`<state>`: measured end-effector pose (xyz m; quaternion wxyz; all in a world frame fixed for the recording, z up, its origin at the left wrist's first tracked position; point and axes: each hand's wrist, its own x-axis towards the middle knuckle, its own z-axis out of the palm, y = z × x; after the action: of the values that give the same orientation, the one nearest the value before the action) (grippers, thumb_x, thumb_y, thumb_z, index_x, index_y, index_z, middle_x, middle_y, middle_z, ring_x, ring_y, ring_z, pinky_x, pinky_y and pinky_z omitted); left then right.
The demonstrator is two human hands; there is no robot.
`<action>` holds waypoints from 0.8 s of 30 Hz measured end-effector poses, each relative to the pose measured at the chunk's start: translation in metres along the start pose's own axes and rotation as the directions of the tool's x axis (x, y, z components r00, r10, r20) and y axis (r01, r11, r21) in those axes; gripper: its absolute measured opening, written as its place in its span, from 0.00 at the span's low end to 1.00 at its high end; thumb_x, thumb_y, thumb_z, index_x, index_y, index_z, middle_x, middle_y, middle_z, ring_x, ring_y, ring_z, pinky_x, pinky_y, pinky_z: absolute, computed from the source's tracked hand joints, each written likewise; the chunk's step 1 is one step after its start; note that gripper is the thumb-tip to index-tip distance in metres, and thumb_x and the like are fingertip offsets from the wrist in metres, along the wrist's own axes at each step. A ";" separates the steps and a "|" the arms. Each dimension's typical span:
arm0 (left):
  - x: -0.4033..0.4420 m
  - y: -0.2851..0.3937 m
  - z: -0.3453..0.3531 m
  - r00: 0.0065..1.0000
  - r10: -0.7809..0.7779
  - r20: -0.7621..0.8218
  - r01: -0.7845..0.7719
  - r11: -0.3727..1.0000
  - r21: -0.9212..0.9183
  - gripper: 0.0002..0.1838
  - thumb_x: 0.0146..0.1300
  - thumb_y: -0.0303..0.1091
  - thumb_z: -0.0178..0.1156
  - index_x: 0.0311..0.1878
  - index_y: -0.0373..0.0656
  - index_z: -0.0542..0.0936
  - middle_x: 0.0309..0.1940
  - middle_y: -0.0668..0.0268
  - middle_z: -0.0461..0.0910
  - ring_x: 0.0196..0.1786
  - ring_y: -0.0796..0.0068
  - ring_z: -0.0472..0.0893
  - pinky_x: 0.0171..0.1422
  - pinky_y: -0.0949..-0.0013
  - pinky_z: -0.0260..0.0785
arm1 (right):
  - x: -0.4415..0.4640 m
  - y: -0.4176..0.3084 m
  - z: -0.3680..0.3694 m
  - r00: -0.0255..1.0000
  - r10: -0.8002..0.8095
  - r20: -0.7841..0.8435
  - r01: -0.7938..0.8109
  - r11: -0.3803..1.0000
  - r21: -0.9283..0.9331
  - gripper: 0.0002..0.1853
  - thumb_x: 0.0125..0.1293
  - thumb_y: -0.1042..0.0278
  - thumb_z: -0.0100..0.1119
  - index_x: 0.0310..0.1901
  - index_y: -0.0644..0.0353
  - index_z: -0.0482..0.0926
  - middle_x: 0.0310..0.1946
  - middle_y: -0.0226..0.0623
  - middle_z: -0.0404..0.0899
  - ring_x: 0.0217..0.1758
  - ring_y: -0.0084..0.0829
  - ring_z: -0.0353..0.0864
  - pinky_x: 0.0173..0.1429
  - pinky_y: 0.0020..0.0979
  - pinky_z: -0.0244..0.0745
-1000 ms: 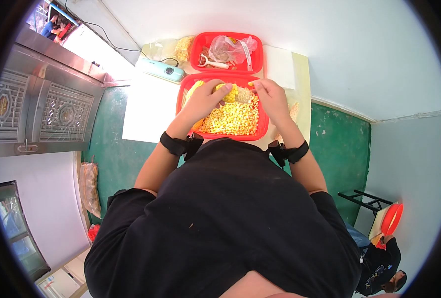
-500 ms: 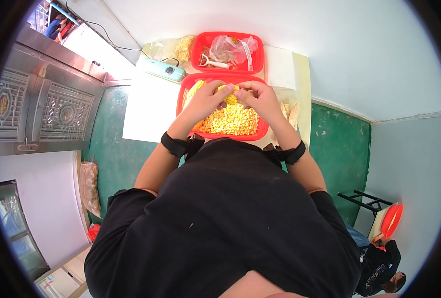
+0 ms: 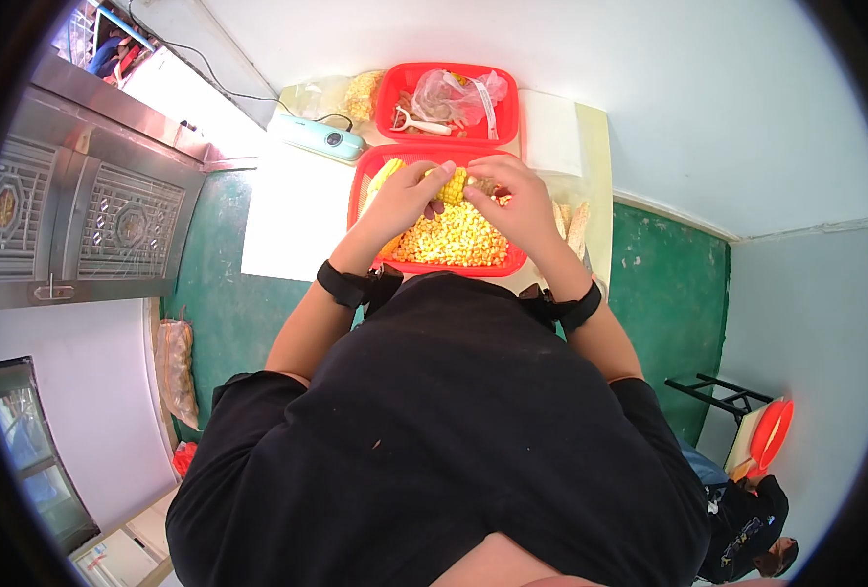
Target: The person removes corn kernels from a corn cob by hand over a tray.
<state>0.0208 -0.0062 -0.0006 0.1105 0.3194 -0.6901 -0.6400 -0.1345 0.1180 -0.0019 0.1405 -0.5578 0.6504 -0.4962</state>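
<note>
Left hand (image 3: 410,199): closed around the kernel-covered part of a corn cob (image 3: 460,186), thumb on top, as I see it on my feed.
Corn cob: from the left hand I read it at 2 o'clock, from the right hand (image 3: 517,201) at 10 o'clock; it bridges the two, yellow on the left, stripped at its right end.
Right hand: thumb and fingers parted about the stripped end; I cannot tell whether they grip it.
Loose kernels (image 3: 454,243): spread at 6 o'clock from the cob, below both hands.
Red basket (image 3: 441,268): around the kernels, under the hands.
Second yellow cob (image 3: 386,174): inside the basket, at its 10 o'clock side.
Stripped cobs (image 3: 578,227): outside the basket, just beside it at 3 o'clock.
Upper red basket (image 3: 386,98): at 12 o'clock, holding a white peeler (image 3: 426,126) and clear plastic bag (image 3: 446,93).
Light-blue corded appliance (image 3: 315,138): at 10 o'clock, near both baskets.
</note>
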 end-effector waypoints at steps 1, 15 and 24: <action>0.000 0.000 0.001 1.000 -0.002 -0.004 0.002 1.000 0.009 0.24 0.73 0.52 0.52 0.45 0.35 0.78 0.30 0.66 0.77 0.31 0.78 0.79 0.35 0.74 0.73 | 0.000 0.001 0.000 0.999 -0.040 0.031 0.041 0.998 -0.053 0.10 0.65 0.69 0.63 0.45 0.62 0.83 0.43 0.36 0.81 0.42 0.25 0.83 0.42 0.26 0.79; -0.007 0.008 0.007 0.994 0.109 0.029 -0.110 0.992 0.065 0.24 0.73 0.49 0.54 0.54 0.35 0.76 0.41 0.65 0.77 0.37 0.80 0.78 0.41 0.74 0.73 | 0.002 0.007 -0.004 0.841 0.475 0.259 -0.541 0.727 0.423 0.19 0.68 0.58 0.62 0.53 0.63 0.81 0.40 0.32 0.83 0.38 0.19 0.81 0.36 0.23 0.78; -0.004 0.003 0.006 0.994 0.060 0.092 -0.059 0.998 -0.004 0.24 0.74 0.49 0.52 0.55 0.35 0.75 0.41 0.66 0.76 0.37 0.79 0.78 0.42 0.74 0.73 | 0.000 0.010 -0.011 0.810 0.460 0.362 -0.586 0.653 0.480 0.17 0.69 0.61 0.61 0.53 0.63 0.81 0.41 0.31 0.82 0.42 0.19 0.81 0.39 0.24 0.81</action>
<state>0.0192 0.0012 0.0019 0.0978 0.2687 -0.7032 -0.6510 -0.1485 0.1218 -0.0052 0.5057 -0.3251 0.5855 -0.5439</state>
